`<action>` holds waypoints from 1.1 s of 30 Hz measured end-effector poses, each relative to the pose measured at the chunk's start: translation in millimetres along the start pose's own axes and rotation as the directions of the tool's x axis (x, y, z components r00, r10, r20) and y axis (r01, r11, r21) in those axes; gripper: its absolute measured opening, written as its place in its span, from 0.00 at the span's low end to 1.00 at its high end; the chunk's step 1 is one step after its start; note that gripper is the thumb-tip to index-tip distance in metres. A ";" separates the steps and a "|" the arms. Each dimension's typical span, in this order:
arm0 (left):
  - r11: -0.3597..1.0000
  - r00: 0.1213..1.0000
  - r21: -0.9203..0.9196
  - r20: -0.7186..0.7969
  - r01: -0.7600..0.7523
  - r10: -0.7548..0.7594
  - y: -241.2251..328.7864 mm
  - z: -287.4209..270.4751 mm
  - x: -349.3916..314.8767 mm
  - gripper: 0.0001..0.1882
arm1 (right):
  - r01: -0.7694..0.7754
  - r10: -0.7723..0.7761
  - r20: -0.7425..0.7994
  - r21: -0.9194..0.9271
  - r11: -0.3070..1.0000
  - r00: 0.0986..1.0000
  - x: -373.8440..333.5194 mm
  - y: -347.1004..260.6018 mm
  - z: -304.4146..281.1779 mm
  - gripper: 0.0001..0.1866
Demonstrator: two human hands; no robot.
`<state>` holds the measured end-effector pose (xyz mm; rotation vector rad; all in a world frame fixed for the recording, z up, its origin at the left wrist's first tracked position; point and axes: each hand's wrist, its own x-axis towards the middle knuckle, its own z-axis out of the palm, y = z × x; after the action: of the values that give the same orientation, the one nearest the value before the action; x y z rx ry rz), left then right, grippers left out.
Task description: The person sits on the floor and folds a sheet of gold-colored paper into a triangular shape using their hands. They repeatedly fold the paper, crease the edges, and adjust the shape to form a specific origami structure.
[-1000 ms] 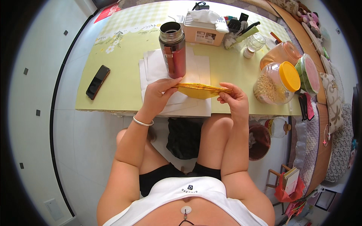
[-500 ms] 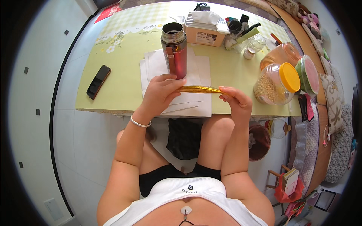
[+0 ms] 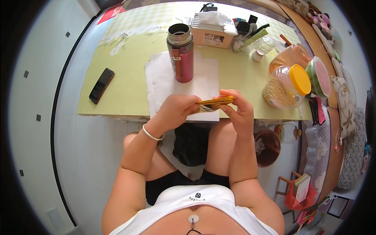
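Observation:
A shiny gold foil paper (image 3: 216, 101), folded into a narrow layered strip, is held level just above the front edge of the table. My left hand (image 3: 177, 111) pinches its left end, and my right hand (image 3: 239, 110) grips the right end between thumb and fingers. A pale underside shows below the gold layers near the left fingers. Beneath and beyond the strip lie white paper sheets (image 3: 159, 80) on the table. An uncapped red flask (image 3: 184, 62) stands upright on their far part, apart from my hands.
A phone (image 3: 102, 86) lies at the left on the yellow-green tablecloth (image 3: 129, 74). A tissue box (image 3: 211, 37) stands at the back. To the right are a yellow-lidded jar (image 3: 280, 88), more containers and a small white bottle (image 3: 258, 55). A bin (image 3: 268, 150) sits below.
Both hands have come closer together and nearer to me. The gold paper went from a long thin strip to a shorter, folded one with a pale side showing.

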<state>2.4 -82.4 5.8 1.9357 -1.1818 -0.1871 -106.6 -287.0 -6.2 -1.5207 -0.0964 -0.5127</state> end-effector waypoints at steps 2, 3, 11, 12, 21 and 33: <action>0.988 0.999 -0.147 0.036 0.046 -0.041 4.0 2.4 0.4 0.06 | -0.060 0.053 0.055 0.129 0.990 0.997 -1.8 8.2 -4.4 0.14; 0.980 0.997 -0.186 0.054 0.065 -0.056 3.8 4.5 0.5 0.05 | -0.082 0.071 0.055 0.237 0.968 0.996 -2.9 10.2 -1.4 0.13; 0.914 0.968 -0.330 0.161 0.238 -0.193 -3.1 19.9 4.6 0.06 | -0.168 0.172 0.004 0.221 0.961 0.985 -5.3 13.5 -3.1 0.15; 0.863 0.961 -0.428 0.177 0.268 -0.211 -5.2 22.9 5.0 0.06 | -0.177 0.180 0.022 0.338 0.924 0.983 -4.3 14.1 -1.3 0.17; 0.159 0.831 -0.819 0.520 0.551 -0.200 10.2 27.8 7.1 0.16 | -0.307 0.107 0.314 0.708 0.636 0.944 -0.2 20.5 2.7 0.38; 0.171 0.824 -0.806 0.558 0.567 -0.102 6.5 36.1 5.2 0.16 | -0.358 0.179 0.318 0.698 0.620 0.931 -5.0 24.7 3.3 0.37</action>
<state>-17.4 -108.7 -11.0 0.9263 -0.4753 -1.3148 -100.9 -283.3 -30.7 -0.7304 -0.2170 -0.0179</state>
